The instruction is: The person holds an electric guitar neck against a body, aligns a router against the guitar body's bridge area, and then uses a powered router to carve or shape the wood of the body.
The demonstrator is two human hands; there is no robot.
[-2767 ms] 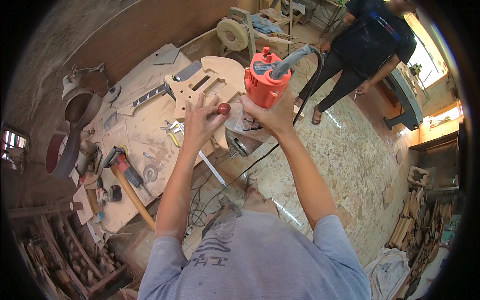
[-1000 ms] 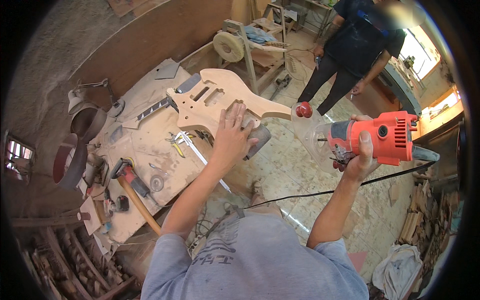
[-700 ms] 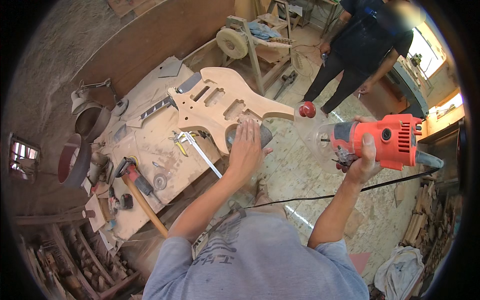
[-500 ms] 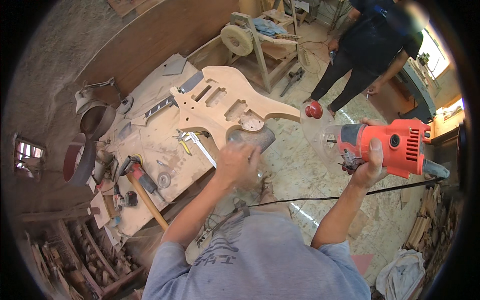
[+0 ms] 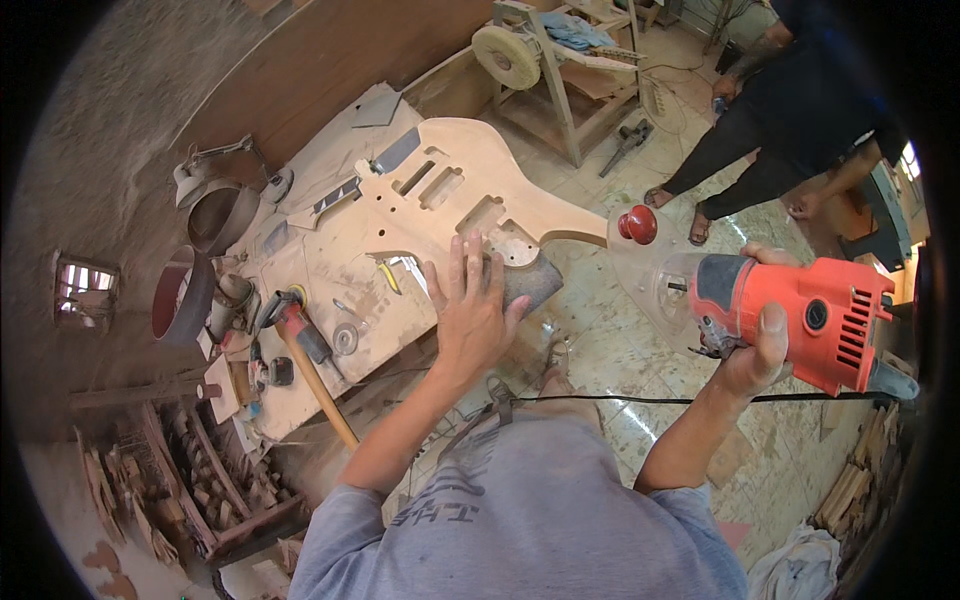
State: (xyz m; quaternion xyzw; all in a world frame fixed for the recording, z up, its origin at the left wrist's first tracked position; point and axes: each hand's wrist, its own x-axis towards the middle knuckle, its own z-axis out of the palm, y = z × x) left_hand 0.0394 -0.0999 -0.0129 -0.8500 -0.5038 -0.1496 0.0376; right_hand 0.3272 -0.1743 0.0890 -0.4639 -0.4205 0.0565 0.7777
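A pale wooden electric guitar body [image 5: 455, 145] with cut cavities lies on the workbench. My left hand [image 5: 468, 318] rests on its near edge beside the lower cavities, fingers stretched out. Under that edge is a grey, rough-looking block [image 5: 540, 288]. My right hand [image 5: 757, 358] grips an orange router [image 5: 800, 312], held off to the right above the floor. The router lies sideways, its clear baseplate [image 5: 648, 272] and round red knob [image 5: 637, 224] towards the guitar body. Part of the baseplate seems to reach the body's pointed horn; I cannot tell if they touch.
On the workbench [image 5: 315, 262] lie an angle grinder [image 5: 305, 330], yellow-handled pliers [image 5: 389, 277], sanding belts [image 5: 182, 295] and a desk lamp [image 5: 195, 180]. A black cable [image 5: 640, 400] runs across my front. Another person [image 5: 780, 130] stands at the far right, near a wooden stand with a wheel [image 5: 507, 57].
My left hand, blurred by motion before, now lies flat with fingers spread on the guitar body's edge. The view has shifted slightly; the router stays in my right hand.
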